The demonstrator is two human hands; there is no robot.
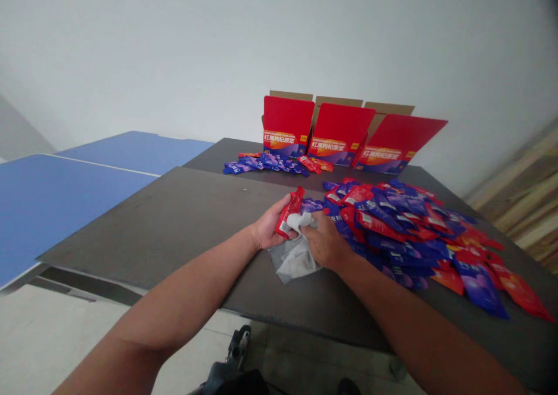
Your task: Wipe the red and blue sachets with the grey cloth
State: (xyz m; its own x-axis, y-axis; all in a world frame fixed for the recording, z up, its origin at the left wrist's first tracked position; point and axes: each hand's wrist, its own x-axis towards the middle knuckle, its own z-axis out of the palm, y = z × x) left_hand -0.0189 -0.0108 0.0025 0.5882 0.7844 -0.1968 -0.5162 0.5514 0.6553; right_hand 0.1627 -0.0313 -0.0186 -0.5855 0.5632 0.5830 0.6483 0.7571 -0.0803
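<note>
My left hand (269, 226) is closed around a red sachet (289, 211), holding it upright over the dark table (174, 221). My right hand (325, 241) is closed on a crumpled white-grey cloth (294, 255) that lies on the table and touches the sachet's lower end. Both hands meet at the left edge of a big heap of red and purple sachets (405, 232).
Three open red cartons (340, 132) stand in a row at the table's far edge, with a smaller spread of purple and red sachets (270, 164) in front of them. A blue table (65, 191) adjoins on the left. A white wall rises behind.
</note>
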